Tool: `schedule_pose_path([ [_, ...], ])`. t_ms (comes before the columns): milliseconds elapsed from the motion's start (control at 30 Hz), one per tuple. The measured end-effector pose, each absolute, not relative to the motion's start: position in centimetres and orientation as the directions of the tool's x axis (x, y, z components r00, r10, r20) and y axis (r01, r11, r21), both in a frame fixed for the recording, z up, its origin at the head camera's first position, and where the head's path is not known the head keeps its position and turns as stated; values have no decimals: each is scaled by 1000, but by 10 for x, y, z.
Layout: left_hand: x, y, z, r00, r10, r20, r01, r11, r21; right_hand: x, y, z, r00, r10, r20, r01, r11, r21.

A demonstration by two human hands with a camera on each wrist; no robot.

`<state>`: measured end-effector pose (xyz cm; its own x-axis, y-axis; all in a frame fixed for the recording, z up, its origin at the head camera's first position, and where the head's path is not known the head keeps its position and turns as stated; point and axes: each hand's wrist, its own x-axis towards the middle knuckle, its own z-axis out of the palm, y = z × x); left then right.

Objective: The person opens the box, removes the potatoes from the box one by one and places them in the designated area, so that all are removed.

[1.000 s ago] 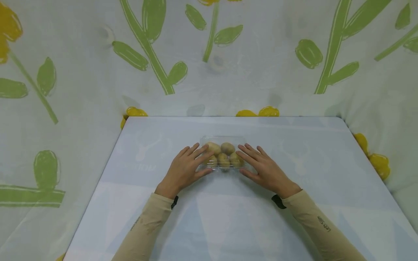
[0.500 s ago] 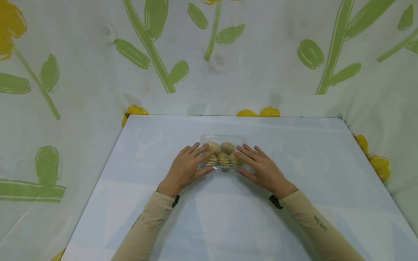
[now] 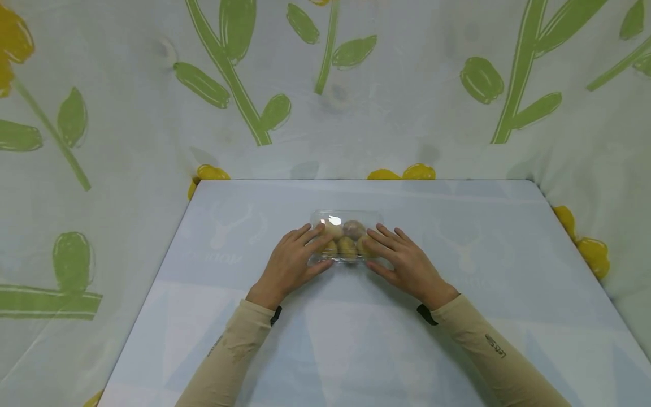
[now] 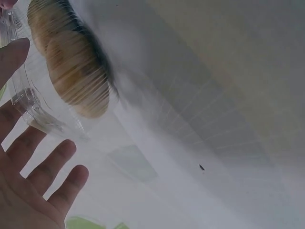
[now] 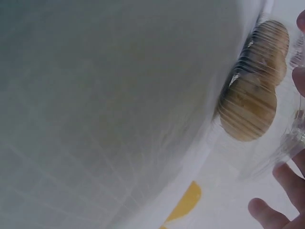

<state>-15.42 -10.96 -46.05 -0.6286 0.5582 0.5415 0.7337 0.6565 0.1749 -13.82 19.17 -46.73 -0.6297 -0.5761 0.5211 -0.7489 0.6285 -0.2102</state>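
Observation:
A clear plastic clamshell box (image 3: 347,215) sits on the table, its lid over several yellowish-brown potatoes (image 3: 347,247). At the box's left end is my left hand (image 3: 292,260), fingers spread and mostly straight, the forefinger over the lid and the thumb along the near edge. My right hand (image 3: 407,261) mirrors it at the right end, with forefinger and thumb against the box. The left wrist view shows a thumb (image 4: 14,57) at the box's rim and the other fingers splayed. In the right wrist view, potatoes (image 5: 250,107) show through the ribbed side wall; much of the hand is cut off.
The white and pale-blue table (image 3: 325,350) reaches a straight back edge just beyond the box. A pale curtain (image 3: 407,113) with green leaves and yellow flowers rises behind and on both sides.
My right hand has shifted slightly left, closer in over the box's right end. A bright glint now shows on the lid's left part. The left hand has barely moved.

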Motion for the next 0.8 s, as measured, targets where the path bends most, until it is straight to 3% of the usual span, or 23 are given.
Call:
schedule_pose_path([
  [800,-154,-112,-465,-635,555,537,733,653,191,-137,189,-466,-661,-547,514,-730,628,-271],
])
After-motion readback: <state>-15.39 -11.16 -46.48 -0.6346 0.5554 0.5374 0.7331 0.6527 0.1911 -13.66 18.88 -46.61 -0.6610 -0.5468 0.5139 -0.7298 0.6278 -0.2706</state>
